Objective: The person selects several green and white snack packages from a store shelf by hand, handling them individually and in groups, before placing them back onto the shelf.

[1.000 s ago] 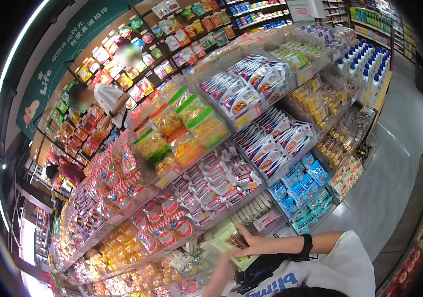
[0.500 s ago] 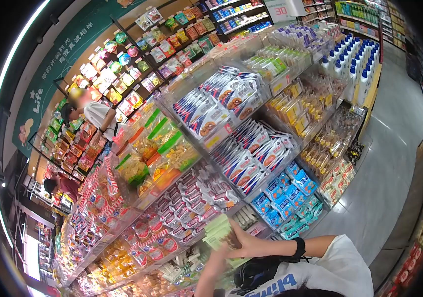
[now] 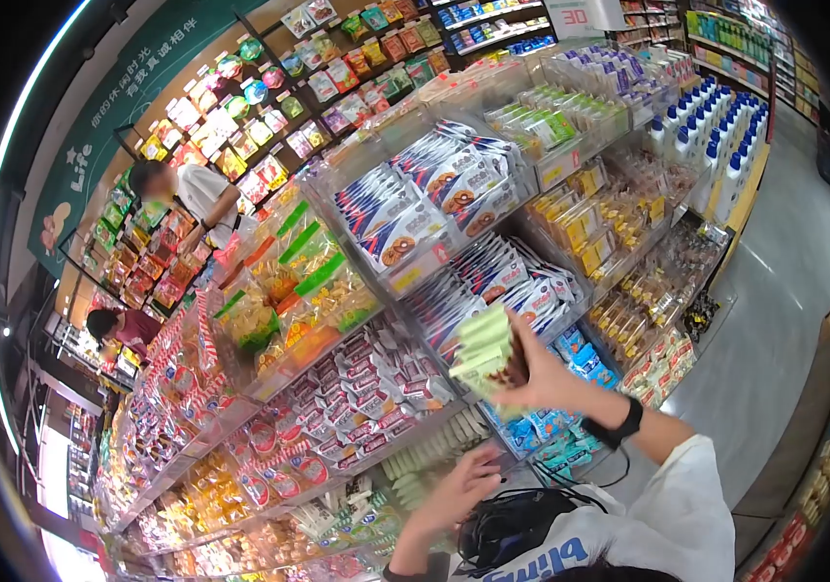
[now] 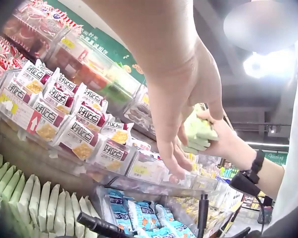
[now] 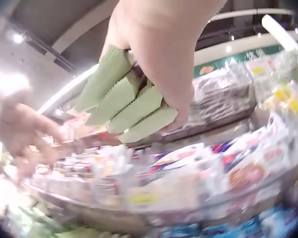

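Note:
A stack of several pale green snack packets (image 3: 483, 351) is gripped in my right hand (image 3: 539, 373), raised in front of the shelves. In the right wrist view, the crimped ends of these packets (image 5: 134, 106) fan out below the palm. Lower down, my left hand (image 3: 458, 490) holds nothing, its fingers loosely spread, apart from the stack. Beneath the left hand, a low bin holds a row of similar pale green packets (image 4: 44, 208). Behind the right hand are white-and-blue cookie packets (image 3: 492, 281) and blue snack bags (image 3: 585, 359).
Tiered clear bins of wrapped snacks (image 3: 366, 388) fill the left and front. White bottles with blue caps (image 3: 711, 136) stand at the far right end, beside a grey floor aisle (image 3: 774, 291). A person in a white shirt (image 3: 206, 194) stands across the display. A black bag (image 3: 512, 529) hangs at my front.
My hands were together at the green packets; now they are apart. The right hand has moved up and right with the stack, and the left hand has come off it.

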{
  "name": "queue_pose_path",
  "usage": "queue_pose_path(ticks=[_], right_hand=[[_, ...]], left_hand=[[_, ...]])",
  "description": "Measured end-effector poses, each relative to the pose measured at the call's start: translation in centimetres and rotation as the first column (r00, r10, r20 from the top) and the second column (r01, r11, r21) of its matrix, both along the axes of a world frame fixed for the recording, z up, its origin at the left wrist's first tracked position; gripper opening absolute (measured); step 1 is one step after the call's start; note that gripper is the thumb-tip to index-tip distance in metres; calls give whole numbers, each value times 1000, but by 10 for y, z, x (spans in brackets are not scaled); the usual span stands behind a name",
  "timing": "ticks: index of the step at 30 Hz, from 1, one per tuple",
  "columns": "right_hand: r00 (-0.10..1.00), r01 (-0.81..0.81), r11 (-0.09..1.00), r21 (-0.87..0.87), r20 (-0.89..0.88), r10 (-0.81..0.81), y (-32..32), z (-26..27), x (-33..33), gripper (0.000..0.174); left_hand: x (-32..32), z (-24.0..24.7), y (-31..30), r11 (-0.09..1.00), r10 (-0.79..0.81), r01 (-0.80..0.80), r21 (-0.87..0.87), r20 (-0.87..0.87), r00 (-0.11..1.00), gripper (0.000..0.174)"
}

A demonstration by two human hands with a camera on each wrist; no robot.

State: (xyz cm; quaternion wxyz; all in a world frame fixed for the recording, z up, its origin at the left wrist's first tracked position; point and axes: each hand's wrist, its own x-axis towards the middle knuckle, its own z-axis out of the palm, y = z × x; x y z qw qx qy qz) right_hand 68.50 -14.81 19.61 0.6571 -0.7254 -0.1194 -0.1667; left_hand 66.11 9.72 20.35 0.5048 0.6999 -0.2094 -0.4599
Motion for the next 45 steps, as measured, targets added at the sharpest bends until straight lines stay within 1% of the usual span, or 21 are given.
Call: queue_pose_path(ticks=[1, 2, 3, 5, 6, 9, 13, 16, 17, 21, 24, 25, 28, 29, 32, 33, 35, 38, 41, 44, 45], right_hand=[[996, 57, 994, -99, 71, -50, -15, 21, 7, 96], [971, 225, 886, -405, 167, -170, -32, 30, 18, 91], [922, 386, 661, -643, 298, -248, -50, 36, 27, 87], [901, 432, 498, -752, 385, -201, -75, 43, 50, 81], [890, 454, 410, -791, 422, -171, -85, 43, 61, 79], [921, 371, 293, -881, 308, -240, -107, 38, 95, 67], [959, 160, 315, -935, 71, -276, -111, 30, 121, 68], [959, 93, 217, -972, 29, -284, -103, 12, 128, 71], [939, 132, 181, -974, 65, -338, -97, 3, 129, 69], [906, 312, 5, -950, 296, -304, -90, -4, 118, 74], [900, 343, 26, -939, 321, -295, -88, 6, 105, 79], [914, 287, 95, -953, 243, -325, -82, 18, 93, 85], [916, 306, 104, -946, 263, -303, -75, 30, 70, 88], [913, 328, 80, -941, 294, -283, -74, 31, 63, 83], [921, 324, 128, -937, 281, -270, -69, 27, 46, 74], [924, 352, 227, -908, 297, -241, -66, 23, 39, 59], [912, 408, 331, -851, 361, -195, -56, 14, 21, 51], [901, 433, 430, -792, 380, -209, -45, -17, -5, 40], [877, 479, 473, -739, 379, -295, -37, -62, -33, 34], [856, 510, 461, -726, 375, -355, -32, -103, -64, 32], [879, 470, 508, -722, 326, -349, -30, -116, -74, 32]], left_hand=[[-2, -5, 3, 1000, -11, 11, 6, -6, 1000, 51], [-4, -5, 6, 998, -44, 43, 46, 20, 999, 50], [-6, -2, 8, 993, -78, 74, 88, 46, 996, 49], [-10, -4, 16, 988, -96, 86, 130, 68, 993, 47], [-11, -9, 23, 989, -78, 69, 132, 64, 995, 46], [-14, -41, 51, 994, -1, -4, 111, 46, 999, 45], [-21, -40, 73, 985, 110, -121, 124, 90, 990, 46], [-24, -34, 80, 974, 119, -143, 175, 143, 983, 44], [-27, -33, 81, 970, 141, -163, 181, 128, 982, 44], [-32, -39, 81, 959, 196, -202, 201, 50, 979, 44], [-34, -34, 83, 969, 201, -205, 140, 41, 979, 44], [-33, -33, 85, 964, 198, -214, 160, 112, 974, 42], [-31, -35, 91, 943, 185, -256, 213, 302, 935, 37], [-27, -36, 94, 937, 102, -191, 291, 295, 950, 47], [-20, -66, 106, 859, 107, -274, 432, 372, 922, 50], [-19, -88, 116, 811, 57, -305, 499, 452, 890, 52], [-17, -140, 134, 694, -72, -379, 612, 583, 809, 56], [-18, -173, 143, 645, -94, -594, 481, 821, 563, 54], [-5, -199, 154, 632, -135, -614, 473, 847, 514, 49], [16, -208, 159, 590, -126, -638, 496, 836, 534, 43], [21, -208, 160, 602, -197, -621, 501, 848, 493, 41]])
